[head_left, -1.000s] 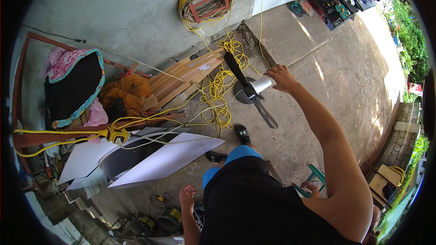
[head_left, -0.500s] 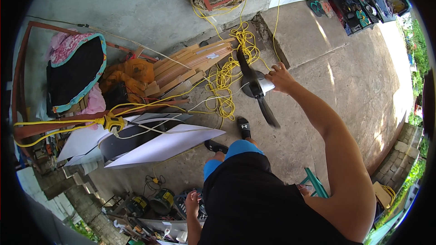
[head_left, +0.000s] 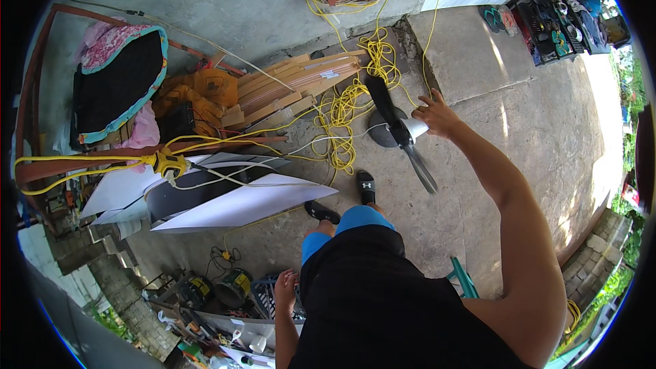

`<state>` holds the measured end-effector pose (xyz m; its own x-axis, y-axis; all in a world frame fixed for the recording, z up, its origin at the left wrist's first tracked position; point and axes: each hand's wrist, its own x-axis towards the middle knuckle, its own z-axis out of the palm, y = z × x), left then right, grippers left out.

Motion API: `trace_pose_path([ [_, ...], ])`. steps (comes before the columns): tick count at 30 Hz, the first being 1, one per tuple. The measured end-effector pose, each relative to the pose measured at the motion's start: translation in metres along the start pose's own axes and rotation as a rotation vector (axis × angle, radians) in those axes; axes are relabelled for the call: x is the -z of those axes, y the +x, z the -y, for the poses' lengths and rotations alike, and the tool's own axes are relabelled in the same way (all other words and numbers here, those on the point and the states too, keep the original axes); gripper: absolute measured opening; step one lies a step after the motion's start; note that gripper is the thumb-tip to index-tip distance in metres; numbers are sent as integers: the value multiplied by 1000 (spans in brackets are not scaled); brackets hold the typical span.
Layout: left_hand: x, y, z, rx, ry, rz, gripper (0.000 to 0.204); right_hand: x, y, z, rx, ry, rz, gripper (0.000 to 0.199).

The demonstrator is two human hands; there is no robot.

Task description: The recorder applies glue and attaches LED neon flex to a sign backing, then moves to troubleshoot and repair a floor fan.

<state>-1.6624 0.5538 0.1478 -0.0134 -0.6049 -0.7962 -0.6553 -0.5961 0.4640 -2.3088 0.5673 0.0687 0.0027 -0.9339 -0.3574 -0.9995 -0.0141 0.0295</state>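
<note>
A stand fan without its cage (head_left: 415, 128) rises in front of me, with a white motor housing, dark blades and a round dark base (head_left: 383, 127) on the floor. My right hand (head_left: 439, 116) is stretched out to the back of the housing. Its fingers are bent and apart, and the thumb lies at the housing's edge; nothing shows gripped between them. A pale cord (head_left: 321, 138) runs left from the fan. Down by my left side hangs my left hand (head_left: 285, 290), empty, with loosely curled, parted fingers, above a dark crate (head_left: 266, 294).
Tangled yellow cord (head_left: 338, 119) lies beyond the fan, beside stacked wood strips (head_left: 294, 78). White sheets (head_left: 239, 205) lean at left under a yellow power tool (head_left: 167, 162). A green stool (head_left: 463, 277) stands to my right. Shoe racks (head_left: 550, 24) line the far right.
The view has shifted slightly, moving the far things rightward in the picture. My right hand stays by the fan housing, its fingers a little more spread. The lower blade now looks blurred.
</note>
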Motion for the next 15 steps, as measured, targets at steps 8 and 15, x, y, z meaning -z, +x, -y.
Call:
trace_pose_path([
  [8,1,6,20,14,-5,27,31,-12,-1,-1,67,21,54,60],
  [15,-9,5,29,10,-54,2,30,-16,0,-5,114,4,38,67],
])
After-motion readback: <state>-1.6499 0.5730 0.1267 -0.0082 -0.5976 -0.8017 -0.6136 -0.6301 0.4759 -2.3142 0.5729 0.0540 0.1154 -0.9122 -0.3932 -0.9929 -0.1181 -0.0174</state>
